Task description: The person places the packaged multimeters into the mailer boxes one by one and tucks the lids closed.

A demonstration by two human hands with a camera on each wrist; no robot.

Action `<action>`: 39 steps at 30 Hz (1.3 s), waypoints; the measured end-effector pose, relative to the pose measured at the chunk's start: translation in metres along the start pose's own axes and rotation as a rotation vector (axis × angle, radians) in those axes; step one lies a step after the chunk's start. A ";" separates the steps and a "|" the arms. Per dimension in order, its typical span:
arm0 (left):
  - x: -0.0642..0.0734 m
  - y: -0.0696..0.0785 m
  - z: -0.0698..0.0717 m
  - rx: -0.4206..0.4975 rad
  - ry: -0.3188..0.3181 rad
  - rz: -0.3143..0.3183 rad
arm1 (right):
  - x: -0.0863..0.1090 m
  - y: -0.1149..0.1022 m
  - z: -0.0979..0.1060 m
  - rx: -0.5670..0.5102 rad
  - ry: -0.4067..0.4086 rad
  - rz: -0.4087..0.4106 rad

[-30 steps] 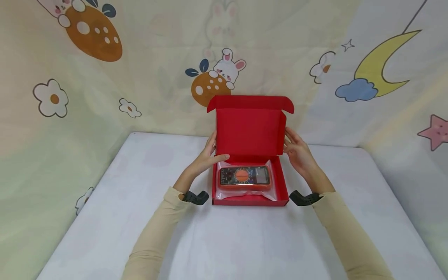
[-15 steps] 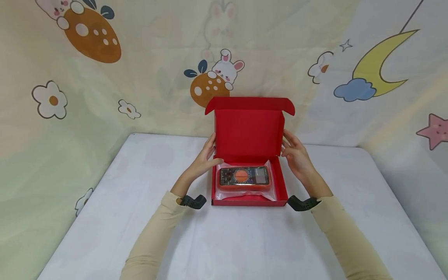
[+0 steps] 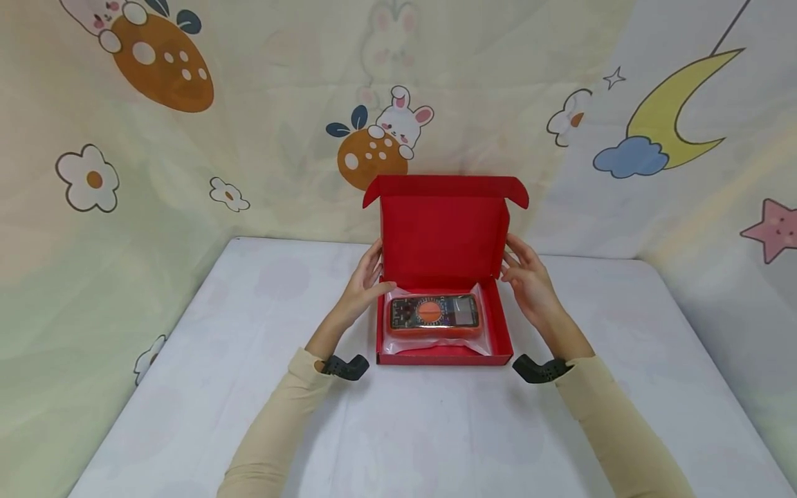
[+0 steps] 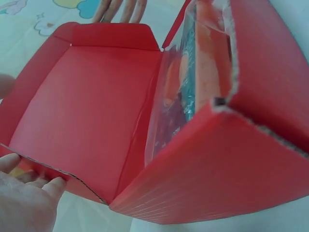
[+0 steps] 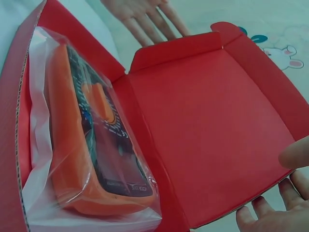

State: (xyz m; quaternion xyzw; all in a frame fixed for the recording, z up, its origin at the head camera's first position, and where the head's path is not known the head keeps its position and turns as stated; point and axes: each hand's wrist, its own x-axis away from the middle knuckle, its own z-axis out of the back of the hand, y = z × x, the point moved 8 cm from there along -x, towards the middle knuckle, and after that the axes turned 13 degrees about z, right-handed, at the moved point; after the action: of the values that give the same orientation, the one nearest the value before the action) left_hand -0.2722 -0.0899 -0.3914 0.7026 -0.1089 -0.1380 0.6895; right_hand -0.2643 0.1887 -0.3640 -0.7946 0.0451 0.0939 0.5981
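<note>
A red cardboard box (image 3: 445, 360) stands on the table with its lid (image 3: 442, 235) raised. Inside lies an orange multimeter (image 3: 431, 312) with a dark face and an orange dial, wrapped in a clear plastic bag (image 3: 479, 344). My left hand (image 3: 359, 286) touches the lid's left side with outstretched fingers, its thumb over the box's left wall. On the other side, my right hand (image 3: 531, 282) has its fingers along the outside of the lid's right flap (image 3: 503, 238). In the right wrist view, the thumb (image 5: 295, 152) overlaps the lid's edge.
The white-covered table (image 3: 436, 436) extends around the box. Behind it hangs a cloth backdrop (image 3: 280, 159) printed with rabbits, flowers and a moon. Dark wrist mounts (image 3: 349, 367) sit close to the box's front corners.
The lid has tipped slightly forward, its top edge now a little lower. My left thumb has shifted left, away from the lid's inner face. The multimeter stays in place.
</note>
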 end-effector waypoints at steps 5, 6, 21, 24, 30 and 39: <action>0.004 0.002 0.003 0.089 0.009 -0.047 | 0.004 -0.004 0.003 0.036 -0.006 0.017; 0.004 0.002 0.003 0.099 0.013 -0.051 | 0.005 -0.005 0.004 0.043 -0.009 0.021; 0.010 -0.004 0.006 0.016 0.042 -0.065 | 0.020 0.000 0.013 0.026 0.012 0.041; 0.011 -0.004 0.006 -0.045 0.051 -0.067 | 0.021 0.002 0.015 0.034 0.021 0.043; 0.012 -0.005 0.006 -0.079 0.065 -0.051 | 0.024 0.011 0.021 -0.002 0.076 0.007; 0.017 -0.006 0.011 0.090 0.096 0.013 | 0.032 0.015 0.022 -0.104 0.120 -0.026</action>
State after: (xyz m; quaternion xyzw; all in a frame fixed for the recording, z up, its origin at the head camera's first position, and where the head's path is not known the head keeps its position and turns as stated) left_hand -0.2600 -0.1057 -0.3980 0.7381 -0.0863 -0.0944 0.6624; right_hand -0.2379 0.2069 -0.3904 -0.8293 0.0656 0.0407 0.5534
